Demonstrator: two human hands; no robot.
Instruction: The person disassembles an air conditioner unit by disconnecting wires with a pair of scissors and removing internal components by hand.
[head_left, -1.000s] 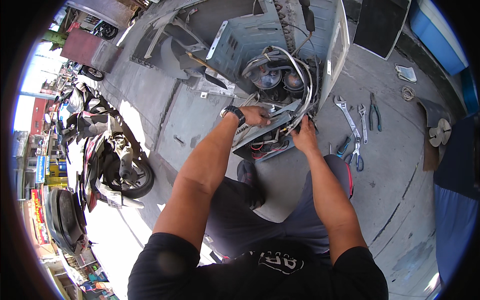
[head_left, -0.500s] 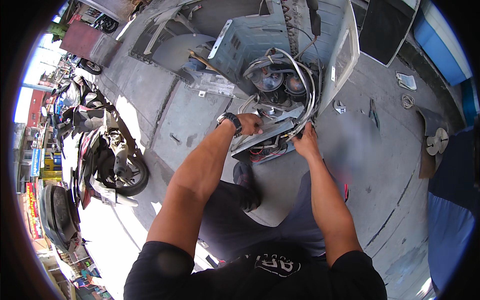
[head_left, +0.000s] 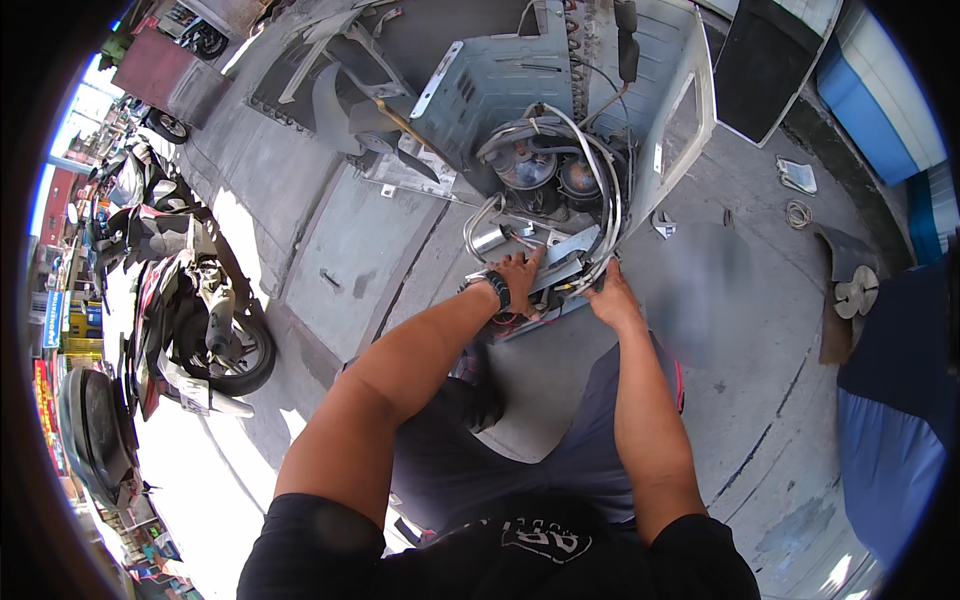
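Note:
An opened air-conditioner outdoor unit (head_left: 655,150) stands in front of me, with a dark round compressor (head_left: 527,168) and a smaller dark cylinder (head_left: 580,178) inside. Looped grey cables (head_left: 612,185) hang down from it to a narrow metal electrical panel (head_left: 572,262) with wires. My left hand (head_left: 518,280), a black watch at the wrist, lies over the left part of this panel, fingers spread. My right hand (head_left: 615,298) is closed at the panel's right end beside the cables; its fingertips are partly hidden. A silver cylinder (head_left: 488,238) sits left of the panel.
A fan (head_left: 345,115) lies left of the unit, beside a parked motorcycle (head_left: 220,310). On the right floor are an adjustable wrench (head_left: 663,225), a coil of wire (head_left: 798,213), a folded paper packet (head_left: 796,175) and a motor-like part (head_left: 857,292). A blurred patch covers the floor near my right arm.
My left hand has shifted right and nearer along the panel, its fingers now spreading. The right hand stays at the panel's end. The fan's blades stand at a different angle.

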